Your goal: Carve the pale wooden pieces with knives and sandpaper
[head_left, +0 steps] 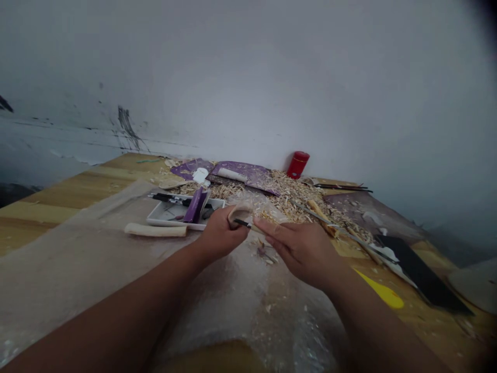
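My left hand (220,233) is closed around a pale, hollowed wooden piece (241,210) with a curved rim. My right hand (301,248) grips a slim carving tool (242,223); its dark end lies against the near side of the wood, and a pale handle runs back into my fingers. The tool's exact tip shape is too small to make out. Just left of my hands, a pale, slightly bent wooden stick (156,230) lies on clear plastic sheeting (97,269). A few dark scraps (266,254) sit below the tool.
Behind my left hand is a white tray (155,217) with black pens and a purple packet (196,205). Wood shavings (289,194) heap toward the wall, near a red canister (298,165). To the right lie a yellow flat piece (382,290) and a black slab (421,274).
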{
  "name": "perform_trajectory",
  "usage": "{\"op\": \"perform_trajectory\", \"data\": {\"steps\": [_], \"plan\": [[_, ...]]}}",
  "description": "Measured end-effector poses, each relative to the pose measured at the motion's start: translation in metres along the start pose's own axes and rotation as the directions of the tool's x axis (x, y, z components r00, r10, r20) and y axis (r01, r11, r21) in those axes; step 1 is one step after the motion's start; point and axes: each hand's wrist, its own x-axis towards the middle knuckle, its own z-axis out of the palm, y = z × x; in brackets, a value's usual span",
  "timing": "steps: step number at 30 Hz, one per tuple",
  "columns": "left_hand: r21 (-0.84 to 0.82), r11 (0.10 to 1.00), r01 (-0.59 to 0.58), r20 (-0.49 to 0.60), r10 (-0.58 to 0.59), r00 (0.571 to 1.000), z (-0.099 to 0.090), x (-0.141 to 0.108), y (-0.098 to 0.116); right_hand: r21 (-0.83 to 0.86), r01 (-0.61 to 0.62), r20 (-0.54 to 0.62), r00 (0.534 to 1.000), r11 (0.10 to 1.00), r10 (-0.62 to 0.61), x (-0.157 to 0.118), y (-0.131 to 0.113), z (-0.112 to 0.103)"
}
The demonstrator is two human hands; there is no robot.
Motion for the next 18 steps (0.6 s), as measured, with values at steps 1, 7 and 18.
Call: {"op": "perform_trajectory", "data": {"steps": [1, 7, 18], "plan": [[0.005, 1.0, 0.012, -0.012, -0.012, 1.0, 0.001, 0.0, 0.0, -0.005, -0.007, -0.007, 1.0, 1.0, 0.007, 0.0, -0.001, 0.001], [0.043, 0.997, 0.067, -0.099, -0.062, 0.993, 0.002, 0.0, -0.003, 0.067, -0.038, -0.043, 0.998, 0.997, 0.041, 0.001, -0.01, 0.007], [0.108, 0.988, 0.106, -0.133, -0.092, 0.987, 0.001, -0.002, 0.001, 0.465, -0.131, -0.024, 0.987, 0.875, 0.16, 0.005, -0.013, 0.009]]}}
